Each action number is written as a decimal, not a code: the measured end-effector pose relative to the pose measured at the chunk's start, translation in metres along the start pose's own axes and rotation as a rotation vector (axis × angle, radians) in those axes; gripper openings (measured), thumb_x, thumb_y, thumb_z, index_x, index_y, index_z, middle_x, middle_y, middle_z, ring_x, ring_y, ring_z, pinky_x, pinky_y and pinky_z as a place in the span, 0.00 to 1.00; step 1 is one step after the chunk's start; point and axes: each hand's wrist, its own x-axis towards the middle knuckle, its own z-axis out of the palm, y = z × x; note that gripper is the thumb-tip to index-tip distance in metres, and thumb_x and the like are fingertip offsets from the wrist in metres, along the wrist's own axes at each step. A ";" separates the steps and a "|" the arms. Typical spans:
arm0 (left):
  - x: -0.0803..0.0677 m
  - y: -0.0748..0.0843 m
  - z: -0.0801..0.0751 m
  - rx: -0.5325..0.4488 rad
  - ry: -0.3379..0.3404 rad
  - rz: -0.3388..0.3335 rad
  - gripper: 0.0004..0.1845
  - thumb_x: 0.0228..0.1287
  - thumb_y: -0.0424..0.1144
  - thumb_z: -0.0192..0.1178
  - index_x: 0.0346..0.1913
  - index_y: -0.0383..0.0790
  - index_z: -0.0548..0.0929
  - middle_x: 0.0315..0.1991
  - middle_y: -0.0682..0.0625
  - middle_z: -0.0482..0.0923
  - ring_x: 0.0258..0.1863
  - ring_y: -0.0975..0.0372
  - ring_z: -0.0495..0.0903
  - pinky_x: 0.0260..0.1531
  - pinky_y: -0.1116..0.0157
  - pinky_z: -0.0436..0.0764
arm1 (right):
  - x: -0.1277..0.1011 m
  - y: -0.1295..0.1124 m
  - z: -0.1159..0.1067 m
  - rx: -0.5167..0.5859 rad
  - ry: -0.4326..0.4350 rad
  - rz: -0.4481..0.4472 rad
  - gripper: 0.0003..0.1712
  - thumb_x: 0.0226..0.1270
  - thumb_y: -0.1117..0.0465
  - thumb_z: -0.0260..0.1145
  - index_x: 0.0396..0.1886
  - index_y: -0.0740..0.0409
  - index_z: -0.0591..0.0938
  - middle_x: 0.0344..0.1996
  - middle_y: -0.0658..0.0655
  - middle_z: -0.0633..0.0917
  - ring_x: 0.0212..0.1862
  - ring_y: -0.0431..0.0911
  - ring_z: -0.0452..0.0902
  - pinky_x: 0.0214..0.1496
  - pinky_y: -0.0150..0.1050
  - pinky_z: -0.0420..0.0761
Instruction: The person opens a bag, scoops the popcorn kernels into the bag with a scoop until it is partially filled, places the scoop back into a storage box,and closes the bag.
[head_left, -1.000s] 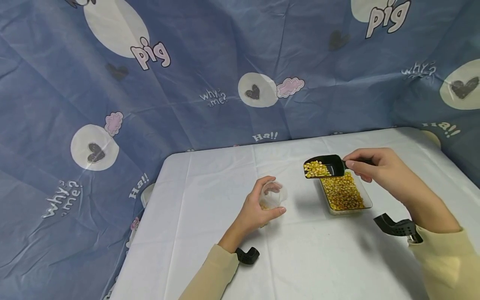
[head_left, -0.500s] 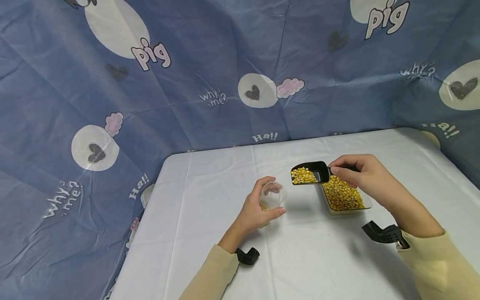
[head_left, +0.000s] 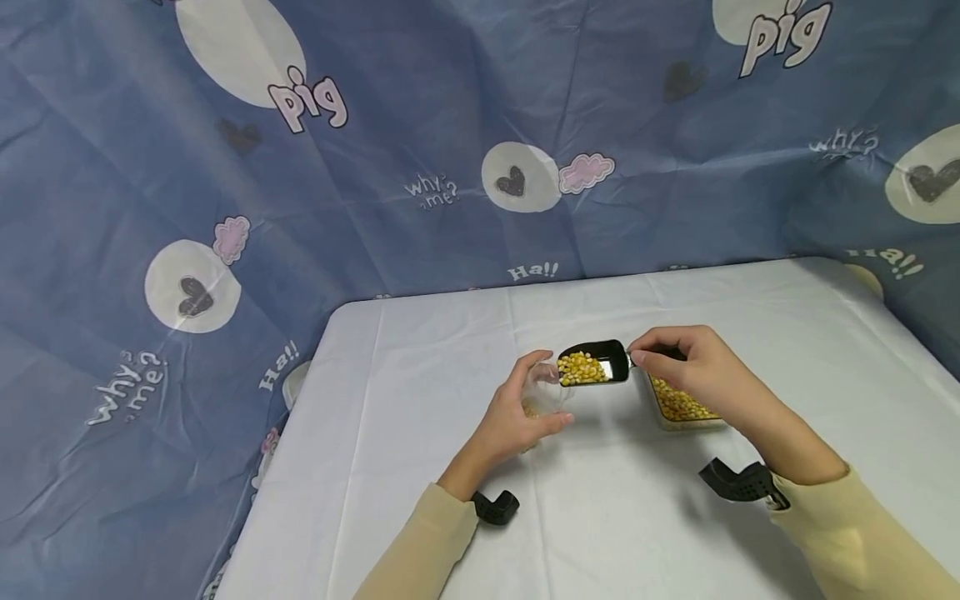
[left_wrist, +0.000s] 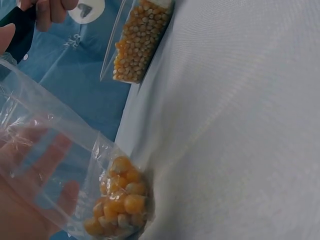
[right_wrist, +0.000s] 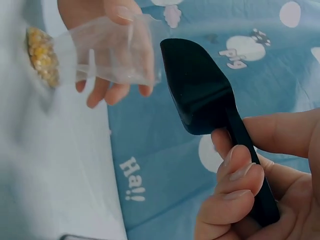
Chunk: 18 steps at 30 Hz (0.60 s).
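**Just at the mouth of the clear bag (head_left: pixel 546 392): a loaded black scoop (head_left: pixel 617 358)**

From the head, the right hand (head_left: pixel 693 367) pinches the scoop's handle between thumb and fingers; the blade points away from it toward the bag, its tip overlapping the rim, loaded kernels (head_left: pixel 579 369) gathered toward that end. The left hand (head_left: pixel 516 417) curls thumb and fingers round the bag. The right hand and wrist cover much of the corn box (head_left: pixel 690 426) on the desk (head_left: pixel 420 400).

From the left wrist, more corn (left_wrist: pixel 120 197) fills the bottom of the bag, beside the left hand's fingers, which blur behind creased film. The picture's edges cut off the scoop, both hands and the box.

From the right wrist, only the scoop's underside shows, so its load is hidden. Its tip lies just beside the bag's mouth; whether they touch cannot be told. A dark edge (right_wrist: pixel 82 237) at the bottom is too cropped to identify.
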 end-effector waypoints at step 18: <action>-0.001 0.000 -0.007 0.019 -0.002 -0.029 0.39 0.58 0.53 0.73 0.70 0.68 0.65 0.62 0.62 0.74 0.62 0.66 0.72 0.63 0.50 0.69 | 0.009 -0.007 0.027 -0.185 0.023 -0.074 0.10 0.73 0.48 0.65 0.43 0.45 0.89 0.42 0.48 0.88 0.39 0.47 0.78 0.40 0.42 0.77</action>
